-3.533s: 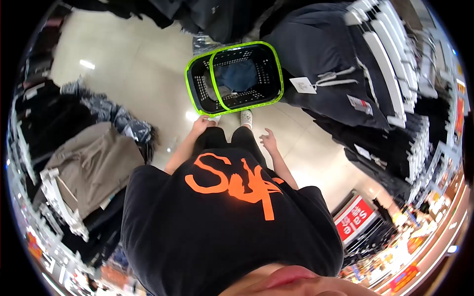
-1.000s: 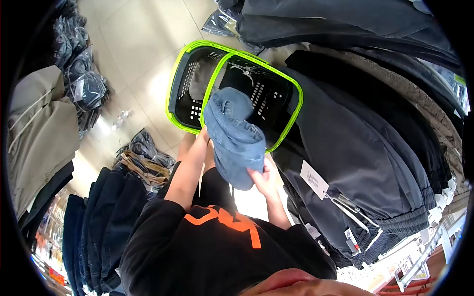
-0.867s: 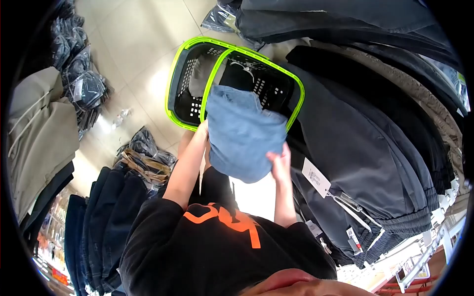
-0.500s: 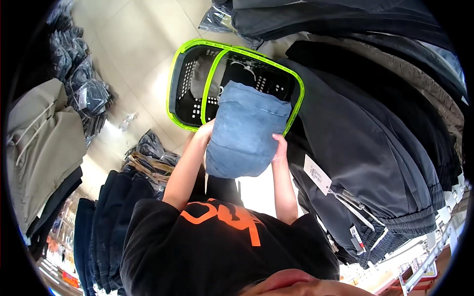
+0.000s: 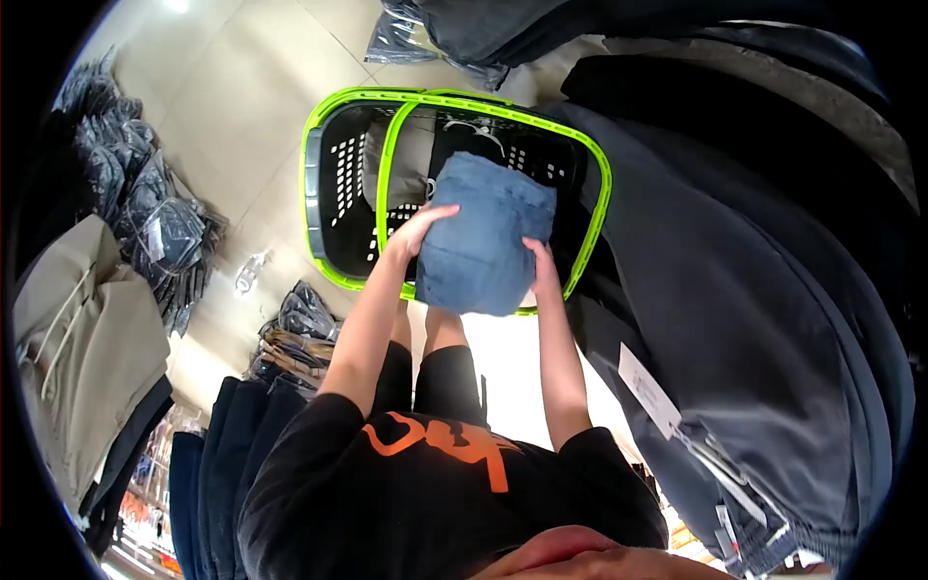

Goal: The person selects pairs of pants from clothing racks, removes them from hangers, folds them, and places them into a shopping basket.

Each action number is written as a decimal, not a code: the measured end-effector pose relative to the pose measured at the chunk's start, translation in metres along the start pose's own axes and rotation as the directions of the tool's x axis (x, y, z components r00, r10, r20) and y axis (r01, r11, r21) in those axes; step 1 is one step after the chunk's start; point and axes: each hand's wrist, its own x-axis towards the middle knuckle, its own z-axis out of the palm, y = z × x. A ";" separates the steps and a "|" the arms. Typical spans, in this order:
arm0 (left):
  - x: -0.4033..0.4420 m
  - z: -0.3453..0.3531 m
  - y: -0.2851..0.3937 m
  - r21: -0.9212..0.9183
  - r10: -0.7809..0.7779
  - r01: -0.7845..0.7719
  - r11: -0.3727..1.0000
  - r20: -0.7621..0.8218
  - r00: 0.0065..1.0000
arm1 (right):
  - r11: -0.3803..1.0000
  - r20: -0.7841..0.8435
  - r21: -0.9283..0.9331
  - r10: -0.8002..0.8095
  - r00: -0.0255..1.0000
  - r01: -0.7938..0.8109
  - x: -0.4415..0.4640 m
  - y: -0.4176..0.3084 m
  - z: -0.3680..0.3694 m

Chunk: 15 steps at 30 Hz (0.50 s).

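Note:
A folded blue garment [image 5: 488, 237], perhaps jeans, is held flat between my two hands over a black basket with a bright green rim [image 5: 314, 174]. My left hand [image 5: 422, 228] grips its left edge, thumb on top and fingers hidden beneath. At the right edge my right hand [image 5: 541, 266] holds it the same way. Inside the basket a grey folded cloth [image 5: 411, 155] shows to the left of the garment, and a dark item with a pale cord lies behind it. The green handle [image 5: 389, 164] stands across the basket's left part.
Dark trousers [image 5: 706, 261] with a white tag [image 5: 648, 390] hang close on the right. Beige trousers [image 5: 92, 338] and dark trousers [image 5: 227, 454] hang at the left. Plastic-wrapped clothes [image 5: 159, 227] lie on the tiled floor [image 5: 242, 106], with more bundles near the basket.
My hands have carried the folded blue garment farther over the basket and lower toward it. The basket now appears larger, and my left thumb has come onto the garment's top.

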 end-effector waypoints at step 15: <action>0.232 -0.114 -0.013 0.009 0.053 -0.052 0.999 -0.172 0.984 | 0.406 0.046 -0.863 -0.529 0.847 0.300 0.250 0.076 -0.041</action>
